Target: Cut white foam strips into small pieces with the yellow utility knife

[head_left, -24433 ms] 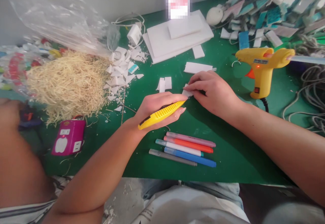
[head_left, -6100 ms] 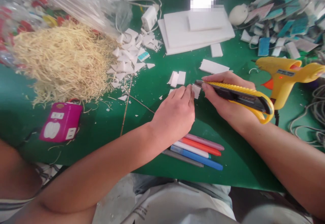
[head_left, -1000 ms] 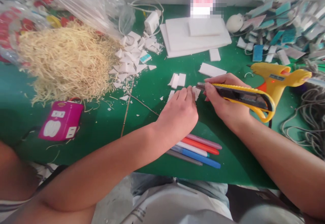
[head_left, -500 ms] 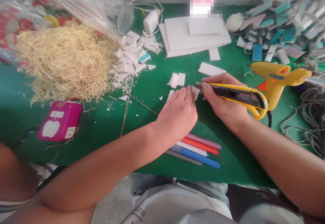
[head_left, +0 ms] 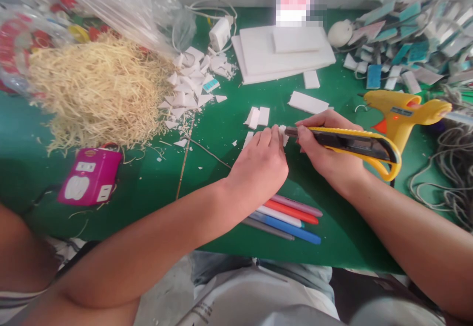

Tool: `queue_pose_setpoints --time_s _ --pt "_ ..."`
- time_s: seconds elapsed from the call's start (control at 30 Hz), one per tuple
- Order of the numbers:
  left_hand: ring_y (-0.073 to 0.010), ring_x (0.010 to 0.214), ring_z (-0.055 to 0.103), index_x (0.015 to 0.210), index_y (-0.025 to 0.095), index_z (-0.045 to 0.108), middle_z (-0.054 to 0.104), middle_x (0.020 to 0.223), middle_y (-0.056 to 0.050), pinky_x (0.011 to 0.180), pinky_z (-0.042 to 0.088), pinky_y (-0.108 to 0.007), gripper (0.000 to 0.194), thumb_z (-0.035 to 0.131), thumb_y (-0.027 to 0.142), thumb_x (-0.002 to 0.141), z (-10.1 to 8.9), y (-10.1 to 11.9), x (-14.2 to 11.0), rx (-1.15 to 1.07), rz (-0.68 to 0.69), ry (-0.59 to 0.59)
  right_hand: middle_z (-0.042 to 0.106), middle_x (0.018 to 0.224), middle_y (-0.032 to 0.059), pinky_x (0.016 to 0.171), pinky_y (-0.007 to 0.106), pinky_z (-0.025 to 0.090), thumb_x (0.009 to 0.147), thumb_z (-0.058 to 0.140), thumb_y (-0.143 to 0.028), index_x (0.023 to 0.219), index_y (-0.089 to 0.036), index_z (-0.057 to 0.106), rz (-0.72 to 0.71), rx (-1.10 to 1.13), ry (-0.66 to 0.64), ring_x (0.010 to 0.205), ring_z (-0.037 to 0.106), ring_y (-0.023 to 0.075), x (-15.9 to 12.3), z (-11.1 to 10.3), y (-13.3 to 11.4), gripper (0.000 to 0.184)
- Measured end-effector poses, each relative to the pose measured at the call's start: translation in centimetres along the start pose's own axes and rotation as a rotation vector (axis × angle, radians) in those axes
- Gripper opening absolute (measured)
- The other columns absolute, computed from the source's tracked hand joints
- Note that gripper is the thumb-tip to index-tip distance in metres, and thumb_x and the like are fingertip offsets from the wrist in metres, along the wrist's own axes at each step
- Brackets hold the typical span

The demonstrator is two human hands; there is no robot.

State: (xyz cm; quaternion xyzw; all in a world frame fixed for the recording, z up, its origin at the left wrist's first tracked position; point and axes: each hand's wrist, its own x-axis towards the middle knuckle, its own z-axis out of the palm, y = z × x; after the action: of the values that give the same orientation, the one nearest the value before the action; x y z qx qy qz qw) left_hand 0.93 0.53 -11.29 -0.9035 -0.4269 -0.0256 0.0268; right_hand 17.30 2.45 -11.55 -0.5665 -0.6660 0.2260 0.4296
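My right hand [head_left: 328, 151] grips a yellow and black utility knife [head_left: 354, 143], its blade tip pointing left at a small white foam board piece [head_left: 284, 136]. That piece is pinned to the table under the bent fingers of my left hand [head_left: 260, 161], which partly hide it. Two small white offcuts [head_left: 257, 117] lie just beyond my left fingers. A longer white strip [head_left: 308, 102] rests behind my right hand. Below my left wrist several marker pens [head_left: 291, 210] lie side by side.
Right of the knife stands a yellow glue gun [head_left: 399, 114], its red light on. White boards [head_left: 254, 54] are stacked at the back. To the left are white scraps [head_left: 185, 89], a pile of straw shavings [head_left: 103, 94] and a magenta power socket box [head_left: 90, 175]. Tangled cord [head_left: 447, 163] lies far right.
My right hand and the knife have shifted slightly to the right and down, and the knife's handle sits lower. My left hand stays almost still on the foam piece.
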Motion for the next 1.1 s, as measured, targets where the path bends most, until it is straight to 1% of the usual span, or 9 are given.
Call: queue_pose_setpoints --time_s 0.13,0.23,0.43,0.57,0.77,0.87,0.93,1.0,1.1 --pt "-0.0383 0.127 0.062 0.140 -0.013 0.052 0.059 0.140 -0.034 0.105 0.057 -0.052 0.049 0.049 0.002 0.093 0.1 -0.1 -0.1 -0.018 0.010 0.008 0.074 0.074 -0.0017 0.055 0.027 0.052 0.086 0.070 -0.029 0.085 -0.025 0.069 0.003 0.057 0.058 0.058 0.065 0.0134 -0.5 0.2 0.3 0.004" --pt "-0.0388 0.127 0.062 0.139 -0.013 0.052 0.060 0.139 -0.034 0.102 0.058 -0.053 0.048 0.048 0.002 0.093 0.1 -0.2 -0.1 -0.012 0.026 0.014 0.075 0.079 -0.0012 0.058 0.027 0.054 0.087 0.070 -0.028 0.087 -0.025 0.070 0.001 0.066 0.064 0.061 0.067 0.0133 -0.8 0.2 0.3 0.003" --pt "-0.0381 0.126 0.064 0.139 -0.013 0.053 0.062 0.138 -0.031 0.104 0.059 -0.049 0.048 0.049 0.002 0.093 -0.2 -0.2 0.1 0.016 0.025 0.008 0.071 0.071 -0.0021 0.055 0.028 0.052 0.086 0.071 -0.029 0.085 -0.024 0.069 0.015 0.054 0.054 0.055 0.063 0.0133 -0.5 0.3 0.4 0.006" --pt "-0.0381 0.127 0.063 0.139 -0.013 0.053 0.061 0.139 -0.031 0.104 0.058 -0.050 0.048 0.049 0.003 0.094 -0.2 -0.2 0.1 -0.001 0.016 0.005 0.068 0.066 -0.0029 0.053 0.027 0.050 0.085 0.071 -0.029 0.084 -0.024 0.068 0.018 0.030 0.047 0.053 0.061 0.0134 -0.4 0.4 0.2 0.006" --pt "-0.0392 0.126 0.063 0.139 -0.013 0.053 0.061 0.139 -0.032 0.103 0.058 -0.050 0.049 0.051 0.003 0.093 0.2 -0.3 -0.1 -0.010 0.025 0.025 0.071 0.069 -0.0028 0.056 0.026 0.052 0.084 0.070 -0.024 0.081 -0.025 0.066 -0.029 -0.019 0.009 0.055 0.062 0.0124 -0.4 -0.2 -0.9 0.005" --pt "-0.0394 0.125 0.063 0.139 -0.014 0.052 0.060 0.139 -0.033 0.102 0.058 -0.052 0.050 0.051 0.004 0.093 0.3 -0.4 -0.1 -0.018 0.032 0.043 0.070 0.067 -0.0033 0.055 0.026 0.051 0.084 0.070 -0.024 0.080 -0.025 0.066 -0.035 -0.055 -0.003 0.054 0.061 0.0120 -0.4 -0.2 -1.0 0.005" --pt "-0.0390 0.126 0.063 0.139 -0.013 0.052 0.060 0.139 -0.034 0.103 0.057 -0.052 0.050 0.052 0.004 0.092 0.3 -0.3 -0.1 -0.025 0.025 0.043 0.068 0.064 -0.0036 0.053 0.025 0.049 0.084 0.070 -0.026 0.079 -0.025 0.066 -0.059 -0.071 0.018 0.052 0.059 0.0116 -0.6 0.0 -0.7 0.006" --pt "-0.0392 0.125 0.063 0.139 -0.013 0.053 0.060 0.139 -0.033 0.104 0.057 -0.051 0.050 0.054 0.004 0.092 0.2 -0.3 -0.1 -0.021 0.020 0.025 0.067 0.062 -0.0038 0.051 0.025 0.047 0.084 0.070 -0.029 0.077 -0.025 0.066 -0.097 -0.096 0.082 0.050 0.056 0.0111 -0.7 0.3 -0.3 0.008" --pt "-0.0400 0.126 0.063 0.139 -0.014 0.053 0.060 0.140 -0.032 0.104 0.057 -0.051 0.050 0.054 0.004 0.092 0.0 -0.1 0.0 -0.004 0.022 -0.005 0.068 0.063 -0.0035 0.050 0.025 0.046 0.083 0.070 -0.031 0.076 -0.025 0.068 -0.130 -0.118 0.125 0.049 0.054 0.0111 -0.9 0.7 0.1 0.009"
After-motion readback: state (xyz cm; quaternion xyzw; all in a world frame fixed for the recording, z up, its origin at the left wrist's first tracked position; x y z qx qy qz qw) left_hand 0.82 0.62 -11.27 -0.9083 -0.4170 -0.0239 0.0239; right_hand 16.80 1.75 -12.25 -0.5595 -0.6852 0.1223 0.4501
